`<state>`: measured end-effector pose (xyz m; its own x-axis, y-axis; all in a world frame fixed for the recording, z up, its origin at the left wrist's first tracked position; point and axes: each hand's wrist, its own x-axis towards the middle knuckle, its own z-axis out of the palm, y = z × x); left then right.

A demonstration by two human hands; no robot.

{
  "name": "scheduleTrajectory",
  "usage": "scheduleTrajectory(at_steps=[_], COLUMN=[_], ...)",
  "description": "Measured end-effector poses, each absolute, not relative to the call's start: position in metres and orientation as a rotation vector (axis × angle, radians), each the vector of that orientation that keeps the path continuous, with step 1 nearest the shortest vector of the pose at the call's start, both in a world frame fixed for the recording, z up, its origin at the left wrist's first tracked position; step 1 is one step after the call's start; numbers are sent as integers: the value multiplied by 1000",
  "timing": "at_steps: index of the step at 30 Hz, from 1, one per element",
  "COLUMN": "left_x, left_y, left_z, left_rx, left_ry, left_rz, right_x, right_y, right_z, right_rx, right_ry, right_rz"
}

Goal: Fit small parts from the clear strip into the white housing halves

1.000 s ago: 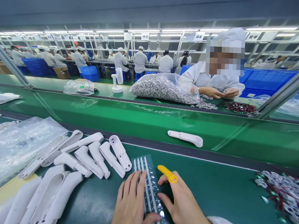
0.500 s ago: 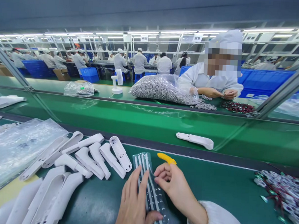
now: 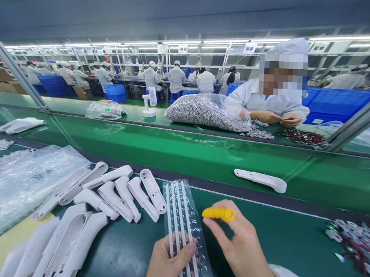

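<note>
My left hand (image 3: 167,262) grips the near end of a clear plastic strip sheet (image 3: 181,212) dotted with small round parts, thumb on top, and lifts it a little off the dark green mat. To the right of the sheet my right hand (image 3: 238,247) hovers with a yellow finger cot (image 3: 218,214) on the index finger. Its fingers are loosely curled and apart, with nothing in them. White plastic handle shells (image 3: 121,193) lie fanned out just left of the sheet.
More white shells (image 3: 54,243) are piled at the near left beside a clear plastic bag (image 3: 23,180). One white shell (image 3: 261,180) rides the green conveyor belt (image 3: 187,155). Small wired parts (image 3: 355,240) lie at right. A person in white (image 3: 266,103) works across the belt beside a bag of small parts (image 3: 204,110).
My left hand closed on the sheet's near end and raised it. My right hand came off the sheet and moved right. The lone shell travelled right along the belt.
</note>
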<state>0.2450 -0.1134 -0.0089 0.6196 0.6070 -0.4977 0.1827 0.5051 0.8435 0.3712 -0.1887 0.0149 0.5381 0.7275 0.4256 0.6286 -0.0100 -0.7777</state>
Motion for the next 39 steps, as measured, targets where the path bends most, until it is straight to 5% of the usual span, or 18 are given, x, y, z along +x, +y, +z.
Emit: scheduleTrajectory(at_steps=[8,21,26,32,39], left_x=[245,246,240,227,224], left_y=[-117,-116,-106,-72,-67], left_z=[-9,-12,14,11,7], left_rx=[1124,1368,1860,2932,3094], left_ry=[864,876,1096,1451,1449], left_rz=[355,325,62,394,484], right_x=[367,389,405,401,404], right_y=[-209,-204,-198,-195,-202], right_z=[7,16,36,35,33], right_rx=[-1934,-1996,-1880,-1907,-1872], right_ry=[-1584,-1388,-1287,-1233,-1209], right_rz=[160,134,81,109,120])
